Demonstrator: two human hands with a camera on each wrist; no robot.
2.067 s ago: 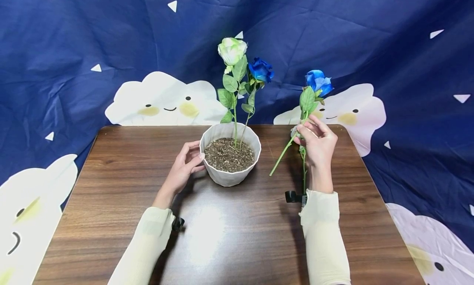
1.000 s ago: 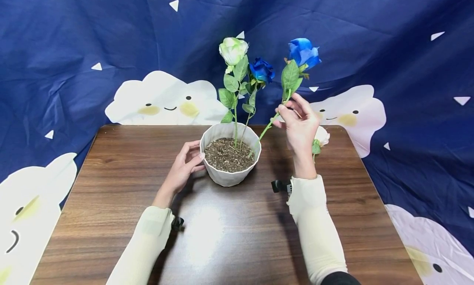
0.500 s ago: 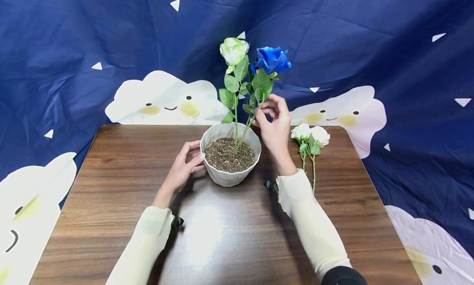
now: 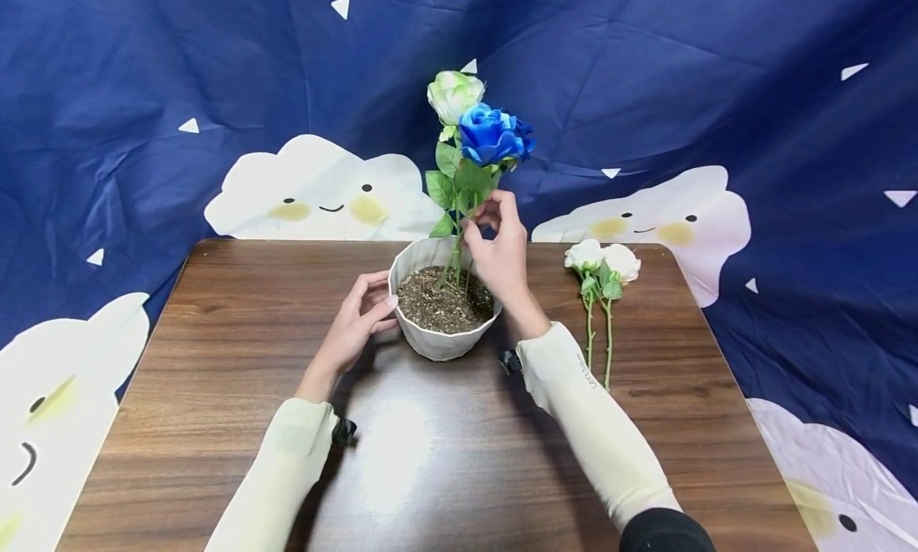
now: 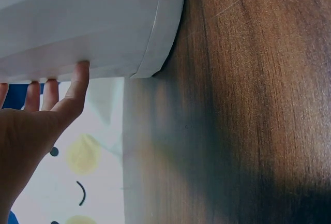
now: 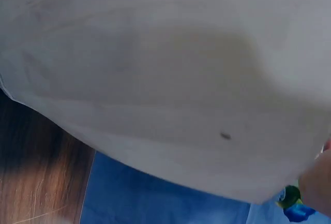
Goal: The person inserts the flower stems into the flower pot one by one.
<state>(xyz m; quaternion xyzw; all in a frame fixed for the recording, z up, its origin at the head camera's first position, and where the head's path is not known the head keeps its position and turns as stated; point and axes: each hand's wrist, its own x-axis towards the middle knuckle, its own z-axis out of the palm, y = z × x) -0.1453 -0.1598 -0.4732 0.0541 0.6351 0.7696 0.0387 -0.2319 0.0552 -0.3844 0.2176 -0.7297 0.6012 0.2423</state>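
A white faceted flowerpot (image 4: 439,346) with dark soil (image 4: 445,307) stands on the wooden table. My left hand (image 4: 356,317) touches its left side, fingertips against the wall, as the left wrist view also shows of the pot wall (image 5: 93,27). Over the pot's right rim, my right hand (image 4: 502,253) pinches the leafy green stem of a bright blue rose (image 4: 489,135), whose lower stem reaches down to the soil. Behind this bloom stand a green-white rose (image 4: 455,98) and a darker blue rose (image 4: 527,139), largely covered. The pot wall (image 6: 155,79) fills most of the right wrist view.
Two white roses (image 4: 621,263) lie side by side on the table (image 4: 674,353), right of the pot, their stems pointing toward the front. A dark blue cloth (image 4: 645,74) with smiling clouds hangs behind the table and around its sides.
My right hand has carried the bright blue rose leftward from near the white roses to the pot, its stem end now at the soil. My left hand stays against the pot.
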